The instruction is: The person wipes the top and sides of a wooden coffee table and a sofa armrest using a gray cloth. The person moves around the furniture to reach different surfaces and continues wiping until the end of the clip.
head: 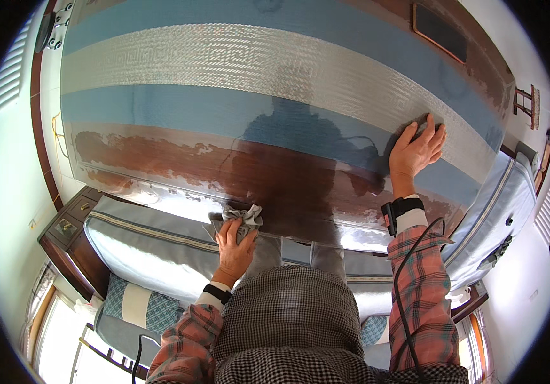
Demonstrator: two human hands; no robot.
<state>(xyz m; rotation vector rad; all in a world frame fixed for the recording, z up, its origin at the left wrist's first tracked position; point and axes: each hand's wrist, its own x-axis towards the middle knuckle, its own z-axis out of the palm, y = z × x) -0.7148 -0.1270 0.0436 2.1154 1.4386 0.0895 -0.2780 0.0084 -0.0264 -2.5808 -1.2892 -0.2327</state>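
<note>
My left hand grips a crumpled grey cloth at the near edge of a dark wooden table. Part of the cloth bunches up beyond my fingers. My right hand rests on the tabletop farther right, fingers spread, holding nothing. Beneath it lies a blue table runner with a silver, key-patterned band. A glossy clear sheet seems to cover the tabletop, with pale, irregular patches along the wood.
A dark flat device lies at the table's far right. Light-blue sofas stand close to the near and right sides. A drawer cabinet is at the left. Black cables hang along my arms.
</note>
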